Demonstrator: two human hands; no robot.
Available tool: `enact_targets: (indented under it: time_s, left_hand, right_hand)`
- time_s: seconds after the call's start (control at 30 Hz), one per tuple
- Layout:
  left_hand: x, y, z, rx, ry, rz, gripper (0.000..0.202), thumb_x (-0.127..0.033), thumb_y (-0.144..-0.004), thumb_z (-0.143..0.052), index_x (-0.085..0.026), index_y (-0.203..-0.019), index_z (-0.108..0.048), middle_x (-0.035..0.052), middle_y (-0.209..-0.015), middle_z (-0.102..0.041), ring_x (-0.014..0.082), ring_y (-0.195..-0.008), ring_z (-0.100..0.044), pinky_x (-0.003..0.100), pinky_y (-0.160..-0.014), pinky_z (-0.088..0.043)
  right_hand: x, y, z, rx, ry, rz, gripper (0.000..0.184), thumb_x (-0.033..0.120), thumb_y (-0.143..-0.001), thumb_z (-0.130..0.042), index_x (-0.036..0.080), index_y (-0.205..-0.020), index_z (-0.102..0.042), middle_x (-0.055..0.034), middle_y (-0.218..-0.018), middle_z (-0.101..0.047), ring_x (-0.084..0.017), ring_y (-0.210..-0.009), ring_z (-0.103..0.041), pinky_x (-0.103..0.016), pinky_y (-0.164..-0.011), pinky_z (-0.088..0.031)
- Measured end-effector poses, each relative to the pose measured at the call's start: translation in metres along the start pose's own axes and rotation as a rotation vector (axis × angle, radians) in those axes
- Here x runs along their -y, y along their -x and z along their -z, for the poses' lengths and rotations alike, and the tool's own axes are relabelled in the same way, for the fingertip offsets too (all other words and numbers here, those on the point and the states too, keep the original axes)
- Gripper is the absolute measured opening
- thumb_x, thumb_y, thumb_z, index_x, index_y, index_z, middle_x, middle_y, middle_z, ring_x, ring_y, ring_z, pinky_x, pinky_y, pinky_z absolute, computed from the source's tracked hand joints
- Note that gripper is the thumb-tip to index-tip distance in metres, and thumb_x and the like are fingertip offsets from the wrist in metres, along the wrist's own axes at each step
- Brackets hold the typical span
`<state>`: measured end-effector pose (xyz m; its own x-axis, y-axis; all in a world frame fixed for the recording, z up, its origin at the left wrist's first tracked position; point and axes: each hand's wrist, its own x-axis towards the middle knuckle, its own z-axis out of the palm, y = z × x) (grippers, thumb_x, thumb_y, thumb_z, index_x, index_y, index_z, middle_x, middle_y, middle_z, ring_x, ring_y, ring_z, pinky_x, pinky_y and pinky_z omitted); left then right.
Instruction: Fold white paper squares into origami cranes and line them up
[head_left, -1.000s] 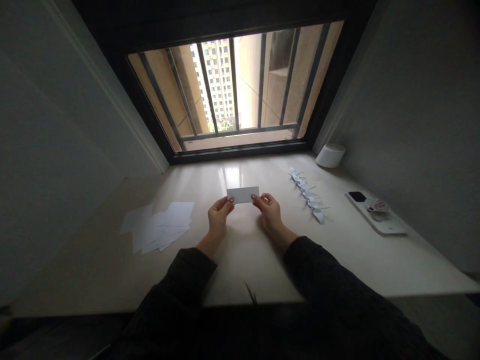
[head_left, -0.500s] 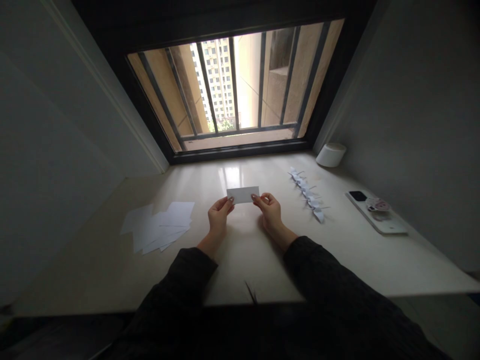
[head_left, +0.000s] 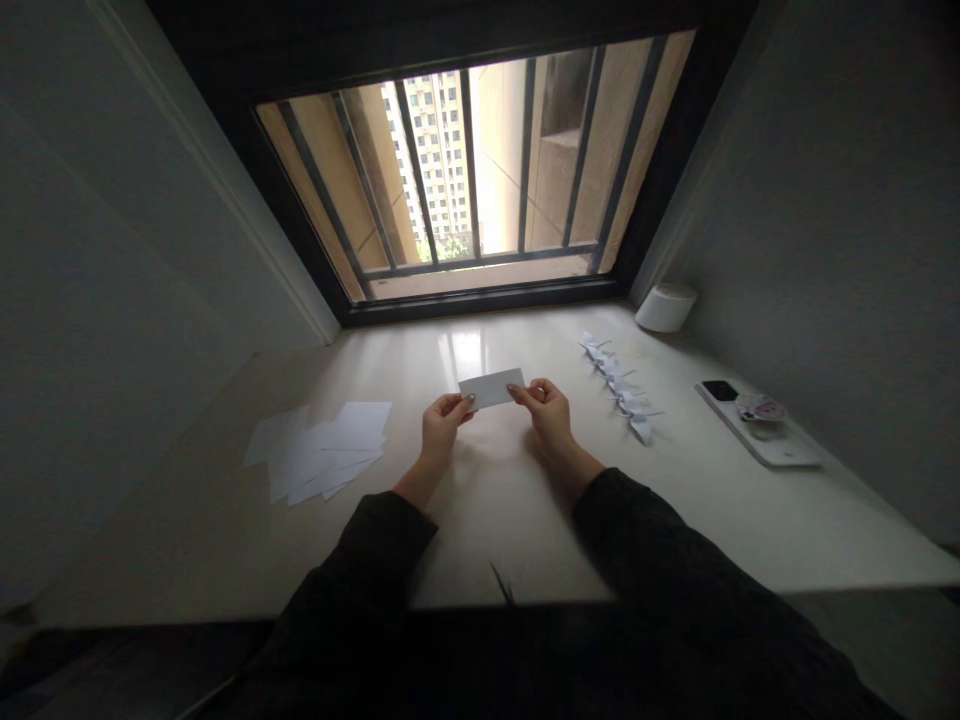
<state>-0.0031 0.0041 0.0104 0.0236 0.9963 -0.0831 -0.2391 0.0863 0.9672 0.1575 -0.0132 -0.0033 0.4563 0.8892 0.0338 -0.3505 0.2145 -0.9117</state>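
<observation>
A small white rectangle of paper (head_left: 492,389), apparently folded, is held up above the middle of the pale tabletop (head_left: 480,500). My left hand (head_left: 444,420) pinches its lower left corner, thumb on the near face. At the right end, my right hand (head_left: 546,408) grips it between thumb and fingers. The fingers behind the paper are partly hidden. To the left lies a loose spread of white paper sheets (head_left: 319,450). On the right, several small folded paper figures (head_left: 616,385) with thin pointed tips stand in a row.
A white phone (head_left: 757,425) with a round grip on its back lies at the right. Behind it, a white cylindrical object (head_left: 666,307) stands by the wall. A barred window (head_left: 472,180) rises at the table's far edge. A dark crack-like mark (head_left: 502,583) shows near the front edge.
Both hands have shifted slightly to the right in view, and the paper now tilts with its right end higher. The grip stays the same.
</observation>
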Motion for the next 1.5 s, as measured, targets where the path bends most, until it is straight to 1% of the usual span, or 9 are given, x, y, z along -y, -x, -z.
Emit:
enact_targets:
  time_s: [0.13, 0.23, 0.47, 0.63, 0.77, 0.87, 1.03, 1.3, 1.5]
  left_hand:
    - [-0.003, 0.003, 0.001, 0.130, -0.134, 0.019, 0.038, -0.040, -0.062, -0.076, -0.013, -0.089, -0.069, 0.0071, -0.086, -0.070, 0.0162, -0.075, -0.065, 0.027, -0.070, -0.050]
    - [-0.002, 0.004, 0.001, 0.161, -0.196, 0.038, 0.040, -0.041, -0.064, -0.075, -0.012, -0.092, -0.070, 0.0093, -0.085, -0.071, 0.0180, -0.072, -0.066, 0.027, -0.066, -0.049]
    - [0.001, 0.004, 0.001, 0.110, -0.203, -0.021, 0.040, -0.042, -0.064, -0.074, -0.010, -0.089, -0.072, 0.0105, -0.079, -0.072, 0.0192, -0.068, -0.067, 0.027, -0.062, -0.048]
    - [-0.001, 0.006, -0.001, 0.026, -0.213, -0.113, 0.037, -0.041, -0.065, -0.074, -0.011, -0.086, -0.073, 0.0087, -0.073, -0.072, 0.0182, -0.066, -0.066, 0.027, -0.061, -0.048]
    - [-0.002, 0.008, -0.002, 0.008, -0.201, -0.191, 0.034, -0.040, -0.066, -0.073, -0.012, -0.086, -0.073, 0.0084, -0.076, -0.072, 0.0177, -0.068, -0.066, 0.027, -0.062, -0.048]
    - [-0.002, 0.011, -0.004, 0.027, -0.191, -0.228, 0.032, -0.038, -0.067, -0.073, -0.013, -0.086, -0.073, 0.0080, -0.079, -0.073, 0.0172, -0.069, -0.066, 0.028, -0.065, -0.050]
    - [-0.003, 0.013, -0.006, 0.046, -0.204, -0.237, 0.031, -0.038, -0.067, -0.073, -0.013, -0.086, -0.073, 0.0075, -0.079, -0.073, 0.0172, -0.068, -0.066, 0.029, -0.067, -0.053]
    - [-0.003, 0.007, -0.003, 0.096, -0.143, -0.139, 0.033, -0.037, -0.064, -0.075, -0.011, -0.085, -0.073, 0.0079, -0.081, -0.073, 0.0174, -0.068, -0.066, 0.033, -0.071, -0.056]
    - [-0.001, 0.005, -0.001, 0.099, -0.149, -0.128, 0.037, -0.038, -0.063, -0.076, -0.011, -0.088, -0.073, 0.0080, -0.081, -0.073, 0.0187, -0.070, -0.067, 0.036, -0.073, -0.057]
  right_hand:
    - [-0.001, 0.001, 0.001, 0.035, -0.011, -0.011, 0.043, 0.038, -0.051, -0.082, 0.021, -0.066, -0.045, 0.0077, -0.053, -0.050, -0.010, -0.054, -0.051, -0.024, -0.056, -0.041]
    - [0.000, 0.004, -0.001, 0.060, -0.044, -0.026, 0.041, 0.035, -0.053, -0.082, 0.021, -0.067, -0.046, 0.0076, -0.053, -0.052, -0.010, -0.054, -0.051, -0.024, -0.058, -0.042]
    - [0.002, 0.006, -0.004, 0.061, -0.078, -0.066, 0.042, 0.035, -0.052, -0.082, 0.021, -0.075, -0.050, 0.0042, -0.060, -0.062, -0.012, -0.058, -0.057, -0.028, -0.065, -0.045]
    - [-0.003, 0.008, -0.006, 0.149, -0.061, -0.187, 0.052, 0.037, -0.056, -0.080, 0.021, -0.100, -0.057, -0.0014, -0.077, -0.069, -0.015, -0.070, -0.062, -0.030, -0.070, -0.048]
    - [-0.009, 0.013, -0.008, 0.294, 0.031, -0.223, 0.033, 0.037, -0.057, -0.079, 0.018, -0.081, -0.066, -0.0028, -0.075, -0.068, -0.015, -0.069, -0.060, -0.029, -0.068, -0.046]
    - [-0.012, 0.015, -0.010, 0.314, 0.096, -0.243, 0.028, 0.040, -0.056, -0.079, 0.017, -0.068, -0.068, -0.0042, -0.070, -0.067, -0.015, -0.067, -0.058, -0.029, -0.066, -0.045]
    - [-0.011, 0.015, -0.011, 0.291, 0.109, -0.251, 0.027, 0.041, -0.055, -0.079, 0.017, -0.064, -0.070, -0.0050, -0.069, -0.068, -0.015, -0.064, -0.056, -0.029, -0.063, -0.043]
    - [0.000, 0.008, -0.003, 0.275, 0.190, -0.275, 0.030, 0.042, -0.053, -0.080, 0.016, -0.059, -0.067, -0.0019, -0.059, -0.062, -0.011, -0.055, -0.050, -0.028, -0.058, -0.039]
    - [0.010, -0.002, 0.008, 0.324, 0.304, -0.176, 0.032, 0.045, -0.055, -0.078, 0.016, -0.063, -0.070, -0.0020, -0.060, -0.062, -0.012, -0.057, -0.048, -0.026, -0.055, -0.036]
